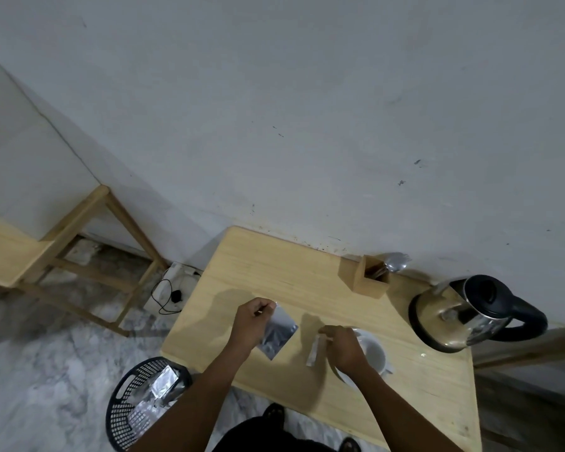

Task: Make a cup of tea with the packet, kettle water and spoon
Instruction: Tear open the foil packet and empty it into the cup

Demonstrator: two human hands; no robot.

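My left hand [253,318] pinches the top corner of a silver foil packet [276,337], which hangs over the wooden table [274,275]. In my right hand [343,345] is a narrow strip [314,349] that looks torn from the packet. Partly hidden under that hand stands a white cup [374,352] on a saucer. A glass electric kettle [463,316] with a black lid and handle sits at the table's right. A wooden holder [366,277] against the wall holds metal spoons [393,264].
A black plastic basket [134,406] with several crumpled foil wrappers stands on the marble floor at the table's left. A second wooden table [79,256] is farther left. A white power strip with a black cable [173,290] lies by the wall.
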